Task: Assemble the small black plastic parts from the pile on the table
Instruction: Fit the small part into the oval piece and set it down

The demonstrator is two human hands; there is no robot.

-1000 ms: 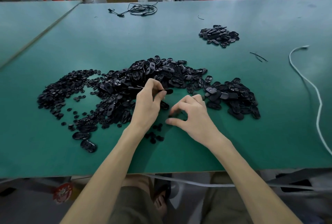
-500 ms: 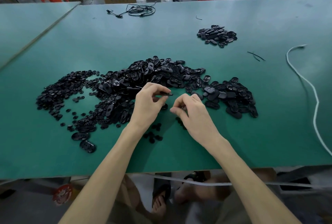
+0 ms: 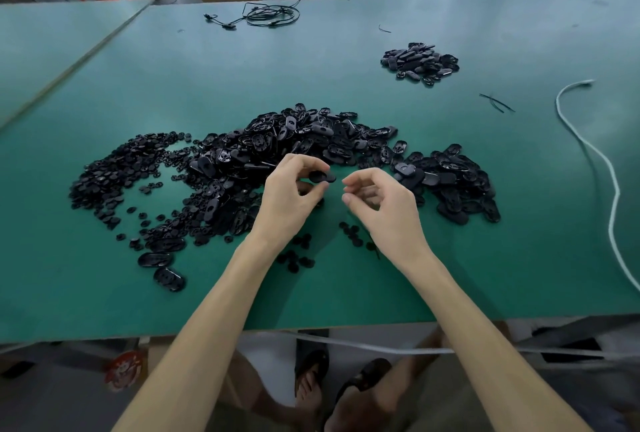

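Broadly, the green table (image 3: 346,61) carried a wide main pile (image 3: 311,144) of black parts at its middle, with a smaller heap (image 3: 419,61) well apart at the far right. Just above the pile's near edge, the left hand (image 3: 291,196) pinched one oval shell (image 3: 322,176) between thumb and fingertips. The right hand (image 3: 384,210) hovered just beside it, fingers curled, thumb and forefinger nearly meeting; whether they held anything could not be told. Misaligned pressing would likely flick the shell loose among the tiny discs (image 3: 351,232) below. The shell looked flat, glossy and slick.
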